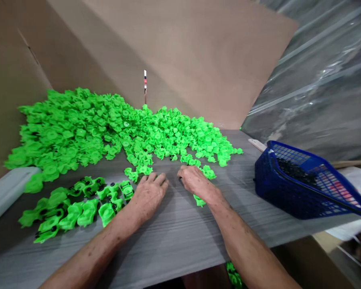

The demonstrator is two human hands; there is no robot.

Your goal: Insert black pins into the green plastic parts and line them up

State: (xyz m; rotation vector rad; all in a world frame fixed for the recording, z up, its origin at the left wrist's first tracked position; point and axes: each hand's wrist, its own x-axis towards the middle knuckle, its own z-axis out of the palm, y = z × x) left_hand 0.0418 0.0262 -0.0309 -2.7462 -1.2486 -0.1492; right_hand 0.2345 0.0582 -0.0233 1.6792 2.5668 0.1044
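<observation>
A large heap of bright green plastic parts (108, 128) spreads across the back of the grey wood-grain table (174, 241). My left hand (149, 196) rests palm down on the table with its fingers apart, holding nothing. It lies just right of a row of green parts fitted with black pieces (84, 204). My right hand (195, 182) sits close by, fingers curled toward the left hand, with nothing visible in it. One loose green part (199, 200) lies under its wrist, and another (209, 172) lies just beyond its knuckles.
A blue plastic mesh basket (291, 188) holding small black pieces stands at the right of the table. A pale grey lidded box (9, 192) sits at the left edge. Cardboard panels rise behind the table, and clear plastic sheeting hangs at the right.
</observation>
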